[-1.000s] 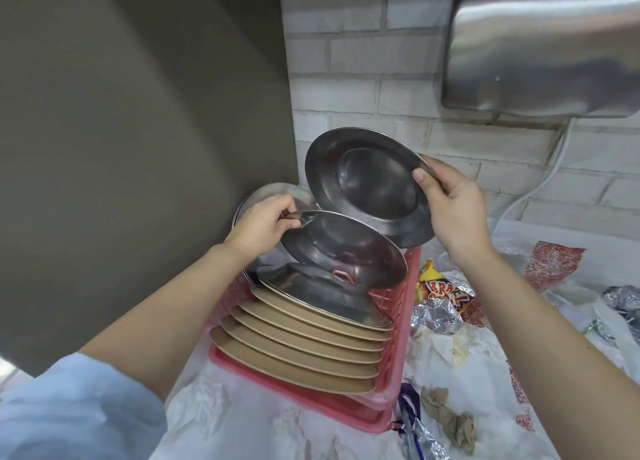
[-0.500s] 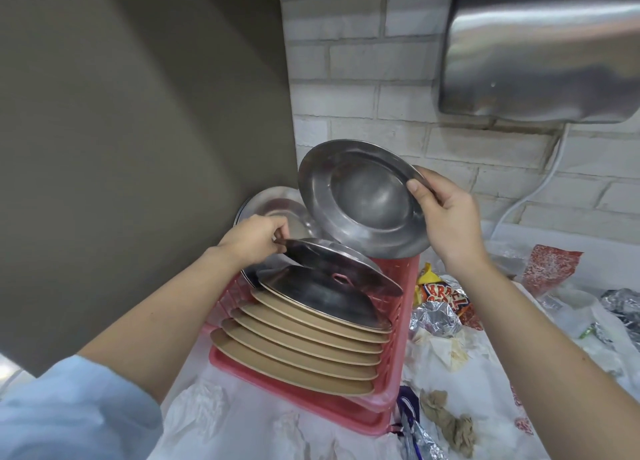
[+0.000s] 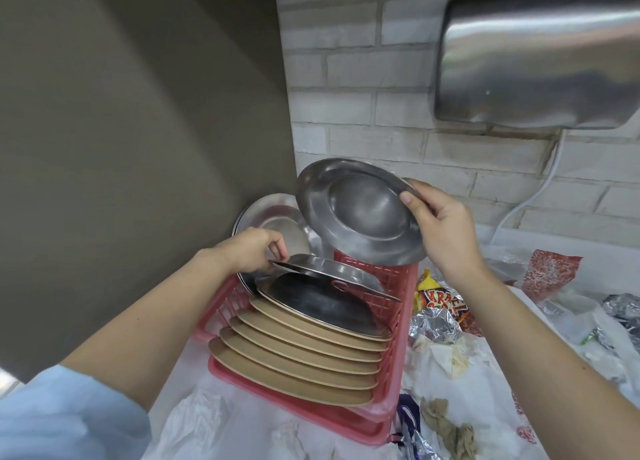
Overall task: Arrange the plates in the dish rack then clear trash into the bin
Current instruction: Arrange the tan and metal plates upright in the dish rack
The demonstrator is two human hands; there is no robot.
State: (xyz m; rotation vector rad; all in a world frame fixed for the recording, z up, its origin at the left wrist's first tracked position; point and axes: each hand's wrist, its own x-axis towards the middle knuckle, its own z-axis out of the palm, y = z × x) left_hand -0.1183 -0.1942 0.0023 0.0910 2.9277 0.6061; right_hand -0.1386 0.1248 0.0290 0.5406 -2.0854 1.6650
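A pink dish rack (image 3: 398,335) holds several tan plates (image 3: 294,362) standing in a row, with a steel plate (image 3: 322,303) behind them. My left hand (image 3: 252,251) pinches the rim of another steel plate (image 3: 332,272) that lies low and tilted over the rack's back slots. My right hand (image 3: 446,231) grips the right rim of a third steel plate (image 3: 356,213), held tilted in the air above the rack's far end. One more steel plate (image 3: 273,217) leans against the wall behind the rack.
Trash lies on the white counter right of the rack: crumpled foil (image 3: 433,324), a yellow snack wrapper (image 3: 443,303), a red wrapper (image 3: 547,272), brown paper (image 3: 446,428) and tissues (image 3: 194,421). A steel hand dryer (image 3: 533,68) hangs on the brick wall. A grey panel (image 3: 121,130) stands close at left.
My left hand has lowered its steel plate down into the rack's back slots. My right hand has brought its plate down and leftward, closer to the rack.
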